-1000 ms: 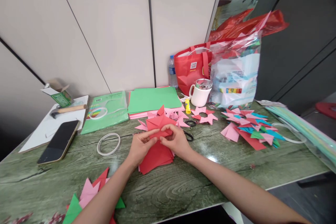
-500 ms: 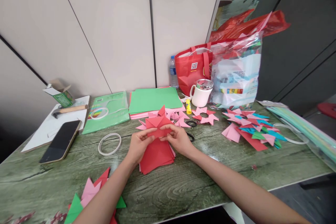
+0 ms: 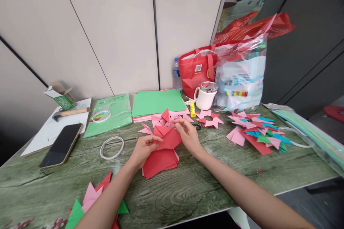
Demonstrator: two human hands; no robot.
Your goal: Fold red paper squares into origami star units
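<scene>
Paper (image 3: 170, 140) red, creased, triangular-flapped; left hand (image 3: 144, 149) pinches edge; right hand (image 3: 189, 137) at corner, grip unclear.

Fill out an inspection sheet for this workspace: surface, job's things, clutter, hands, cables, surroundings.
Surface: green wood-grain table, shiny in spots.
Job's things: folded red paper held up, partly hiding the red paper stack; green sheets lie beyond.
Clutter: smartphone and claw hammer on the left; white mug and yellow glue stick toward the back.
Grip: left hand pinches the folded red paper's left side; right hand is at its upper right edge, hold unclear.
Cables: nothing seen.
Surroundings: pale wall panels behind; red tote bag stands near them.
</scene>
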